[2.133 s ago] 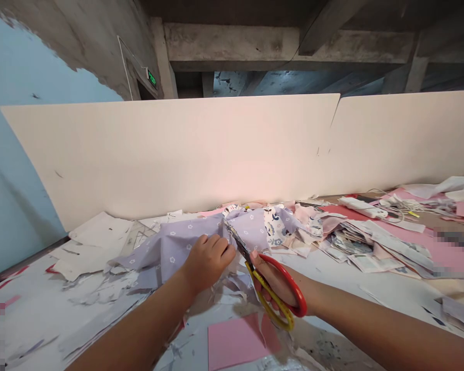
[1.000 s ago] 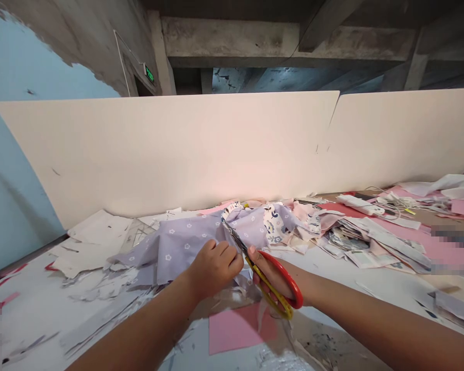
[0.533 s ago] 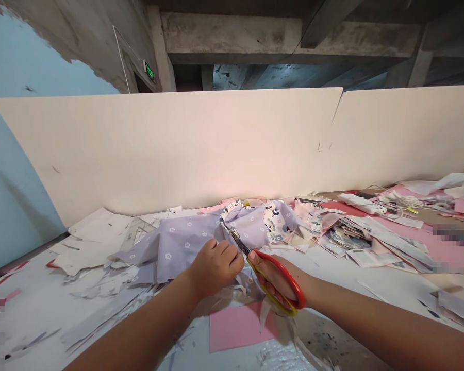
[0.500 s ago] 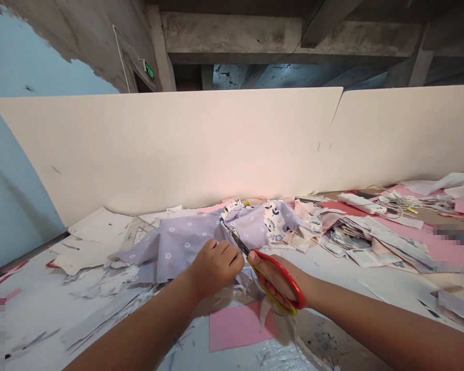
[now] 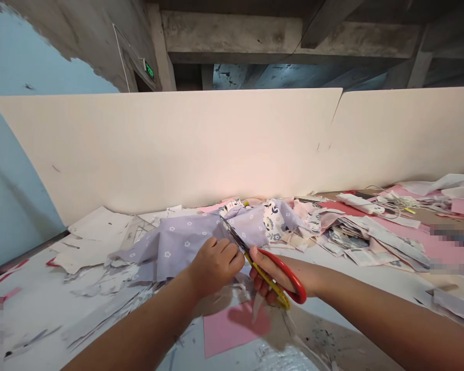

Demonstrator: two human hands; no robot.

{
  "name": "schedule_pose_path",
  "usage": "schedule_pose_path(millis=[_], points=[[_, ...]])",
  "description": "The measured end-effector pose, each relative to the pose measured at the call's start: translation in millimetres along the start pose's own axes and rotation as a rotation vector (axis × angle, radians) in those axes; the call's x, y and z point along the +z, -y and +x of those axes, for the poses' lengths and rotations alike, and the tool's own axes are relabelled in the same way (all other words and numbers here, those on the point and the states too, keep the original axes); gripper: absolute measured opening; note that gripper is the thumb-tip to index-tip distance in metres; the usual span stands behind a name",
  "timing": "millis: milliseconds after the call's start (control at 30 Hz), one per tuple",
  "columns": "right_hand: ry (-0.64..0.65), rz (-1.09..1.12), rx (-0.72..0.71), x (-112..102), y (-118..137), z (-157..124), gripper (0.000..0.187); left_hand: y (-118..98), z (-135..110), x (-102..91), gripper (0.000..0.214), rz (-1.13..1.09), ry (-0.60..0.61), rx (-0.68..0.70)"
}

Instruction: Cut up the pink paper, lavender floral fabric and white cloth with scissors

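Note:
My right hand [image 5: 268,275] is wrapped round the handles of a pair of scissors [image 5: 280,268], one loop red and the other yellow. Their dark blades point away and to the left, over lavender fabric [image 5: 189,229] with small white flowers. Closed in a fist, my left hand [image 5: 216,263] grips that fabric just left of the blades; the fingertips are hidden. A white patch with dark floral print [image 5: 272,221] lies on the lavender cloth beyond the scissors. A thin white strip [image 5: 257,308] hangs below my right hand, above a pink piece [image 5: 226,330] on the table.
A tall cream board [image 5: 178,149] stands along the table's back edge. Pale cut sheets [image 5: 96,237] and a clear ruler lie at left. Stacked fabric scraps [image 5: 350,234], a white power strip [image 5: 359,202] with cords, and pink cloth [image 5: 413,239] are at right.
My right hand and the scissors have turned slightly, and the scissors' loops sit differently. The pink piece has slid a little left and nearer. My left hand has stayed almost still.

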State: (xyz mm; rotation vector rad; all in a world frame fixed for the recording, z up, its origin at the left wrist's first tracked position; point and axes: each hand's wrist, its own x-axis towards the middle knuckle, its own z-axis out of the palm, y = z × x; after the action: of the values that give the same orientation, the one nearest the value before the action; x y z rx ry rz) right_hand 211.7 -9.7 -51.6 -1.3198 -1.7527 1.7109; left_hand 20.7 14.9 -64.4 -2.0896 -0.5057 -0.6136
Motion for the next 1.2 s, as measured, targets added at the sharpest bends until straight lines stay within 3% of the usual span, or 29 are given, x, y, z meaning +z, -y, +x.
schedule_pose_path(millis=[267,433,500,600,700,767,1033,1200], points=[[-0.086,-0.55,-0.011,-1.9,30.0,-22.0,0.062,-1.8,-0.5,2.9,0.012,0.009,-0.085,0.016],[-0.116,-0.663,-0.047,-9.2,36.3,-29.8,0.06,-4.6,1.1,-1.9,0.013,-0.055,-0.048,-0.02],[-0.122,-0.585,-0.019,-15.0,33.4,-29.4,0.063,-4.2,1.7,-5.5,0.015,-0.175,0.038,-0.141],[-0.082,-0.375,-0.016,-23.9,28.8,-27.0,0.071,-0.5,2.7,-6.1,0.027,-0.424,0.154,-0.517],[0.011,-0.164,-0.051,-30.5,26.3,-24.6,0.079,6.6,4.0,1.5,0.021,-0.575,0.112,-0.887],[0.07,-0.116,-0.069,-33.7,25.0,-23.8,0.081,12.1,4.7,9.0,0.017,-0.597,0.047,-0.989],[0.046,-0.28,-0.106,-35.4,19.5,-25.1,0.076,23.3,2.5,20.7,0.017,-0.721,0.04,-0.98],[-0.045,-0.427,-0.071,-23.3,24.6,-29.0,0.067,17.2,7.0,12.4,0.017,-0.593,0.022,-0.955]])
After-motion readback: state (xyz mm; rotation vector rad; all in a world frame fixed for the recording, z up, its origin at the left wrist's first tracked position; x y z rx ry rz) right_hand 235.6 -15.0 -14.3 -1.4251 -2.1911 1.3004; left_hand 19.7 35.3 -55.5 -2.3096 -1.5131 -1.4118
